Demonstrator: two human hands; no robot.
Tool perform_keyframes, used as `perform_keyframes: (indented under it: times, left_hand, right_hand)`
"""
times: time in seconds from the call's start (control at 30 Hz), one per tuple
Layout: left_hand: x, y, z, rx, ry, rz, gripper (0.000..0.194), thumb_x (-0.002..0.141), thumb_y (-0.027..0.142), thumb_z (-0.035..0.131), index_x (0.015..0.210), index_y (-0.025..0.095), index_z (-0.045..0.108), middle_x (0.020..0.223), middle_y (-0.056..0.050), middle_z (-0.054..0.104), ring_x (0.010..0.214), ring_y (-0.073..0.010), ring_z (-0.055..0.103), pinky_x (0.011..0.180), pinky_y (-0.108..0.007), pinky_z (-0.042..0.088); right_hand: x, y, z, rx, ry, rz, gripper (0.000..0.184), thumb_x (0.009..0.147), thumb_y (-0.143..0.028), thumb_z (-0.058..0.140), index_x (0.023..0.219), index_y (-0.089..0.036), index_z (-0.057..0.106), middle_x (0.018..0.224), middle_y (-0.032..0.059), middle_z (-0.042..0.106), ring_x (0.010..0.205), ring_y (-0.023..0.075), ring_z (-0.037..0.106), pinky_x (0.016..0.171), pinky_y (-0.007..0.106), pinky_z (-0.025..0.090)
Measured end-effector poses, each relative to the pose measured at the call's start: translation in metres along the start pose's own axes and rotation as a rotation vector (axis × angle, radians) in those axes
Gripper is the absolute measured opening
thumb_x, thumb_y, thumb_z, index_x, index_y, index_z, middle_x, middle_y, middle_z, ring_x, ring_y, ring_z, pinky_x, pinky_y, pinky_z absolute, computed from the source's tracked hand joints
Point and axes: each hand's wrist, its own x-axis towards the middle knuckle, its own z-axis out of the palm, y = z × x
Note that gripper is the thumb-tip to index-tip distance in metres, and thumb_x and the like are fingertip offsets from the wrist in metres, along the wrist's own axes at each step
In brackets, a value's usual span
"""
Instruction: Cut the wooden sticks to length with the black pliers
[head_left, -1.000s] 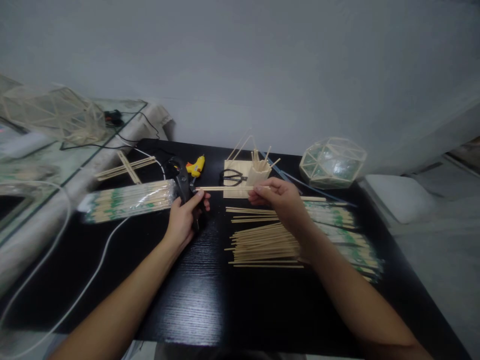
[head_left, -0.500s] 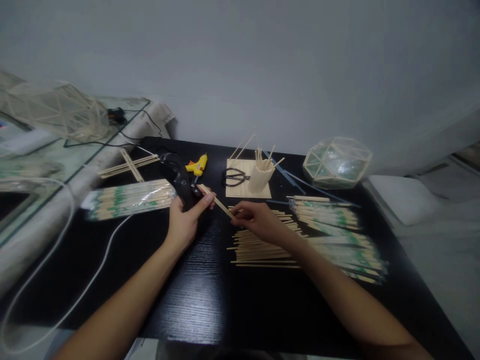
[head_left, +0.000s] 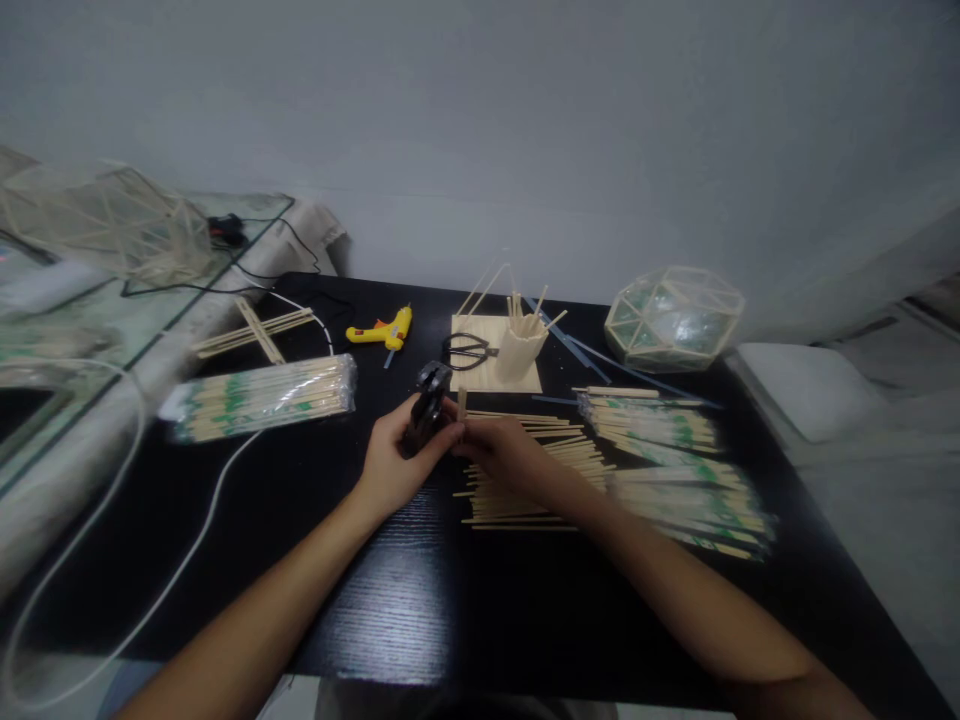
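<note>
My left hand (head_left: 397,450) is closed around a black hand tool (head_left: 426,410) with a bulky upper end; its exact kind is hard to make out. Its thumb reaches to the fingertips of my right hand (head_left: 499,448). Those fingers pinch a short length of pale wooden chopstick (head_left: 462,402), which points upward beside the tool. Most of the chopstick is hidden by the fingers. Just beneath my right hand lies a spread of loose chopsticks (head_left: 540,500). Behind both hands, black-handled scissors (head_left: 471,350) rest on a square wooden board (head_left: 480,380).
A stick-built cup (head_left: 517,355) holding several sticks stands on the board. At the left are a yellow glue gun (head_left: 386,330), a chopstick pack (head_left: 270,395) and a white cable (head_left: 214,510). More packs (head_left: 682,490) and a faceted stick-framed shape (head_left: 675,318) lie right.
My left hand has moved right with the black tool, close against my right hand. The chopstick, slanted between the hands before, now points upward. The glue gun has come fully into sight.
</note>
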Motion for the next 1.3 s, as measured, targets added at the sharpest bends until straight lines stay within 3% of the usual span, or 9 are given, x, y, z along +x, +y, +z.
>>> perform_keyframes:
  times: [0.17,0.27,0.37,0.43,0.6,0.77,0.9,1.03,1.3]
  left_hand:
    - [-0.001,-0.001,0.001,0.016,-0.024,0.046,0.018,0.078,0.028,0.079,0.095,0.022,0.077,0.095,-0.004,0.077,0.089,-0.0223,0.071,0.086,-0.033,0.055]
    - [-0.002,-0.002,0.002,0.008,-0.027,0.033,0.020,0.075,0.027,0.082,0.094,0.022,0.079,0.089,-0.003,0.077,0.083,-0.0219,0.070,0.082,-0.033,0.056]
    - [-0.001,-0.002,0.001,0.015,-0.021,0.034,0.020,0.074,0.027,0.083,0.093,0.022,0.079,0.084,-0.003,0.076,0.078,-0.0207,0.069,0.078,-0.031,0.055]
    - [-0.001,-0.003,0.000,0.029,-0.014,0.048,0.019,0.076,0.027,0.082,0.094,0.022,0.079,0.084,-0.002,0.076,0.077,-0.0197,0.069,0.076,-0.030,0.055]
    - [0.001,-0.002,-0.001,0.022,-0.004,0.042,0.018,0.080,0.030,0.079,0.096,0.022,0.077,0.092,-0.003,0.076,0.083,-0.0198,0.069,0.079,-0.029,0.054]
    - [-0.001,0.003,0.001,-0.023,0.017,-0.008,0.022,0.075,0.030,0.083,0.095,0.021,0.079,0.092,-0.004,0.077,0.085,-0.0215,0.070,0.084,-0.032,0.055]
    - [-0.004,0.007,0.001,-0.015,0.024,0.008,0.022,0.074,0.031,0.082,0.094,0.021,0.080,0.088,-0.004,0.077,0.082,-0.0219,0.071,0.080,-0.032,0.056]
    - [-0.008,0.007,0.001,0.086,-0.001,0.109,0.014,0.081,0.030,0.077,0.092,0.022,0.080,0.087,-0.004,0.077,0.078,-0.0206,0.070,0.075,-0.031,0.055]
    - [-0.009,0.009,-0.004,0.136,0.012,0.160,0.015,0.080,0.026,0.078,0.094,0.023,0.080,0.091,-0.005,0.078,0.082,-0.0216,0.071,0.079,-0.030,0.055]
  right_hand:
    - [0.000,0.000,0.003,-0.008,-0.036,-0.008,0.014,0.093,-0.011,0.064,0.094,-0.017,0.077,0.097,0.0050,0.079,0.088,0.0221,0.073,0.082,0.030,0.052]
    - [0.000,-0.007,0.000,0.007,-0.040,-0.066,0.028,0.093,-0.013,0.064,0.119,-0.021,0.074,0.117,0.0077,0.076,0.100,0.0237,0.073,0.090,0.033,0.053]
    - [-0.001,-0.017,-0.006,-0.006,-0.020,-0.060,0.050,0.097,-0.017,0.059,0.147,-0.022,0.056,0.121,0.0101,0.075,0.104,0.0241,0.073,0.094,0.035,0.053]
    - [-0.002,-0.023,-0.009,-0.007,0.002,-0.041,0.054,0.100,-0.018,0.054,0.153,-0.023,0.048,0.123,0.0097,0.075,0.109,0.0245,0.072,0.097,0.036,0.052]
    - [-0.003,-0.027,-0.012,0.035,0.009,-0.009,0.054,0.100,-0.019,0.055,0.153,-0.029,0.048,0.130,0.0054,0.072,0.109,0.0241,0.073,0.098,0.036,0.052]
    - [-0.004,-0.027,-0.011,-0.011,-0.001,-0.014,0.060,0.098,-0.018,0.060,0.155,-0.026,0.044,0.129,0.0085,0.072,0.112,0.0251,0.072,0.098,0.035,0.051]
    - [-0.003,-0.026,-0.007,-0.051,-0.037,-0.018,0.048,0.097,-0.016,0.061,0.145,-0.020,0.056,0.115,0.0114,0.077,0.096,0.0254,0.075,0.086,0.032,0.054]
    - [-0.001,-0.019,-0.002,-0.093,-0.074,-0.028,0.039,0.099,-0.019,0.058,0.137,-0.014,0.060,0.100,0.0122,0.077,0.081,0.0241,0.073,0.074,0.030,0.052]
    - [0.003,-0.019,-0.002,-0.068,-0.082,-0.079,0.022,0.098,-0.019,0.059,0.118,-0.018,0.068,0.104,0.0102,0.076,0.090,0.0220,0.072,0.083,0.029,0.051]
